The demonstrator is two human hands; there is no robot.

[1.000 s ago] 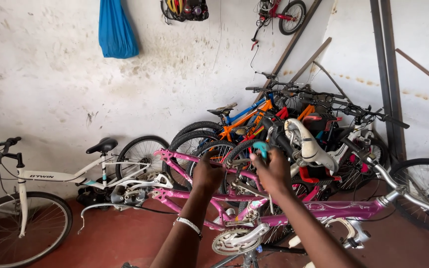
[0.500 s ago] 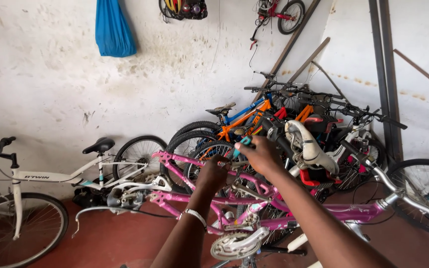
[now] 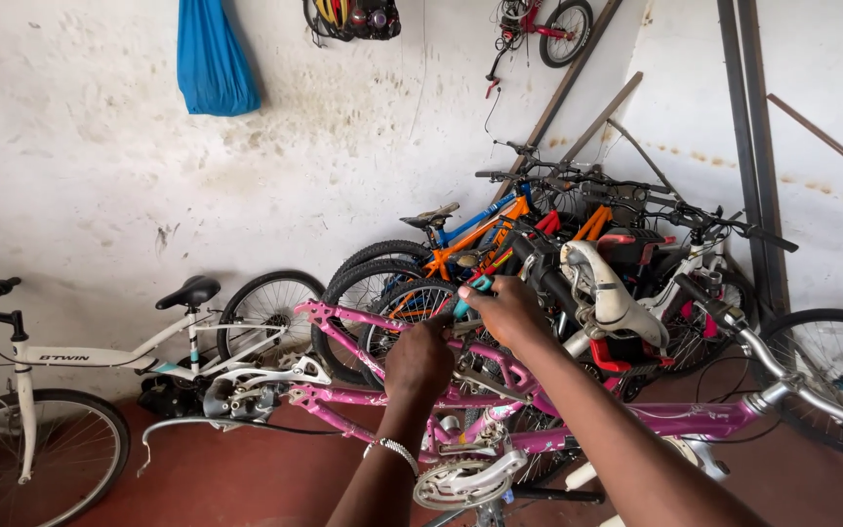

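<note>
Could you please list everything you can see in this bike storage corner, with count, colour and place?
pink bike frame: one, pink, wheelless, across the foreground under both hands
chainring: one, silver-white, on the pink frame, bottom centre
teal-handled tool: one, teal grip, in the right hand
white bicycle: one, white with a black saddle, at the left wall
stacked bicycles: several, orange, blue, red, white, leaning at the back wall
blue bag: one, blue, hanging top left
small red bike: one, hung high on the wall
metal bars: several, dark, propped at right
bracelet: one, silver, left wrist
left hand: on the pink frame
right hand: closed on the tool
</note>
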